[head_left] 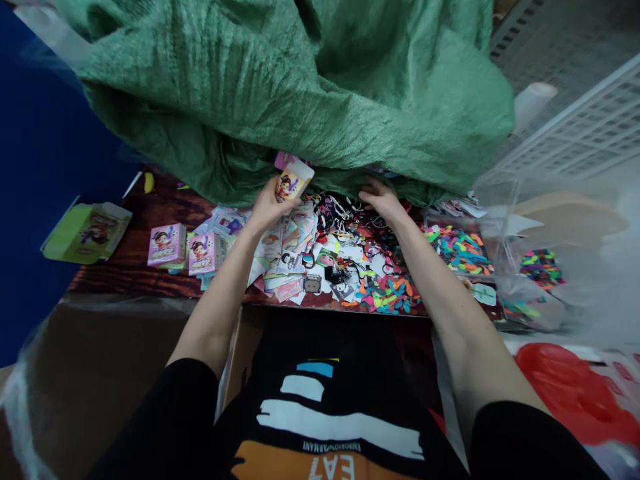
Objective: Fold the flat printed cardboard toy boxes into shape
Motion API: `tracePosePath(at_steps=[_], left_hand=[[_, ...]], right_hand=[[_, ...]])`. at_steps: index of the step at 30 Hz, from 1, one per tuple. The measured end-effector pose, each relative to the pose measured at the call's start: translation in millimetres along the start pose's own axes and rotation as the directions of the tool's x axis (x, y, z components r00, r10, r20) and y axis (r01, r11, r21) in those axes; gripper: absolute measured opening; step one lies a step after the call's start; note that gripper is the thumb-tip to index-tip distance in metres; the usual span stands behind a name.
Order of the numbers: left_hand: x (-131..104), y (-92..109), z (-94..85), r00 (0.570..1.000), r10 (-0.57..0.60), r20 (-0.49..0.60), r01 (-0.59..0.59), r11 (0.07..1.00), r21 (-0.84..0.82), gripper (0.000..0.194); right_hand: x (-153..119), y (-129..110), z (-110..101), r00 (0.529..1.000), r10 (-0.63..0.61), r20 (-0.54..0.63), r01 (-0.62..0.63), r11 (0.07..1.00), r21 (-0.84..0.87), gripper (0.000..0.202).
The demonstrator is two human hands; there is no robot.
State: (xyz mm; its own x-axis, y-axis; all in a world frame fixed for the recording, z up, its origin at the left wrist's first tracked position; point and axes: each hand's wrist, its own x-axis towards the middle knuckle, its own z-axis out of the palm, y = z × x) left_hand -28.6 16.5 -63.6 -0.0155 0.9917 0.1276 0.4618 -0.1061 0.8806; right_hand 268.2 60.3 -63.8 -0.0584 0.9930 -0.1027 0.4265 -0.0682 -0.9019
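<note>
My left hand (pixel 270 207) is closed around a small yellow cardboard box (pixel 292 181) printed with a cartoon figure. The box is tilted, and a pink piece shows just behind it. My right hand (pixel 381 199) is at the lower edge of a large green woven sack (pixel 320 113). Its thumb and forefinger are apart, and the other fingers are partly hidden by the sack. Between my hands lies a heap of printed paper cards (pixel 285 257), with dark cords and small trinkets (pixel 343 217) beside it. Bright little balloons (pixel 387 293) are scattered near the front edge.
Two pink cartoon boxes (pixel 167 244) and a green open box (pixel 90 232) are on the left. Clear bins with colourful balloons (pixel 459 250) stand right. A white perforated basket (pixel 585 127) is at upper right, a red plastic bag (pixel 575 390) at lower right.
</note>
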Motion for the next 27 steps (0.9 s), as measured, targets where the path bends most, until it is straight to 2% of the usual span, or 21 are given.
tracePosePath(at_steps=[2,4,7,10,13,16,18,20,22,24,27], left_hand=[[3.2,-8.0,1.4,0.999,0.001,-0.041,-0.003,0.999,-0.039,0.08],[-8.1,-10.7,0.2,0.999,0.026,-0.045,-0.03,0.995,-0.091,0.083],[-41.5,-3.4,-5.6,0.992,0.075,-0.097,-0.086,0.99,-0.11,0.086],[-80.4,11.2,-10.0,0.995,0.022,-0.101,-0.037,0.988,-0.15,0.087],[-116.6,23.4,-6.6,0.995,-0.088,0.052,0.098,0.963,-0.252,0.087],[-147.5,31.1,4.4,0.957,-0.197,0.212,0.245,0.942,-0.23,0.088],[-163.9,34.6,13.0,0.936,-0.215,0.278,0.271,0.945,-0.182,0.085],[-175.4,36.6,19.9,0.924,-0.213,0.318,0.269,0.953,-0.143,0.081],[-181.5,36.5,23.0,0.918,-0.217,0.333,0.27,0.955,-0.122,0.08],[-182.7,34.0,21.8,0.919,-0.224,0.326,0.273,0.955,-0.113,0.08],[-179.4,28.7,14.8,0.93,-0.229,0.287,0.269,0.957,-0.106,0.08]], right_hand=[[-17.3,1.5,-7.0,0.997,-0.058,0.041,0.059,0.998,-0.025,0.05],[-46.6,4.5,-17.0,0.989,-0.124,0.084,0.132,0.987,-0.091,0.033],[-92.4,14.0,-35.7,0.984,-0.099,0.15,0.128,0.972,-0.197,0.021],[-120.8,28.9,-53.5,0.984,-0.011,0.176,0.054,0.967,-0.248,0.018],[-133.5,40.8,-61.5,0.985,0.012,0.169,0.044,0.947,-0.319,0.014],[-144.1,41.4,-53.2,0.977,-0.012,0.215,0.12,0.861,-0.494,0.013],[-151.6,37.0,-41.2,0.979,-0.008,0.203,0.14,0.751,-0.645,0.013],[-157.2,32.4,-29.9,0.987,0.007,0.162,0.12,0.637,-0.761,0.022],[-159.1,30.5,-23.9,0.989,0.026,0.143,0.102,0.582,-0.807,0.027],[-157.7,32.4,-24.6,0.988,0.036,0.153,0.101,0.6,-0.793,0.023],[-153.8,39.6,-33.1,0.985,0.046,0.165,0.085,0.707,-0.702,0.023]])
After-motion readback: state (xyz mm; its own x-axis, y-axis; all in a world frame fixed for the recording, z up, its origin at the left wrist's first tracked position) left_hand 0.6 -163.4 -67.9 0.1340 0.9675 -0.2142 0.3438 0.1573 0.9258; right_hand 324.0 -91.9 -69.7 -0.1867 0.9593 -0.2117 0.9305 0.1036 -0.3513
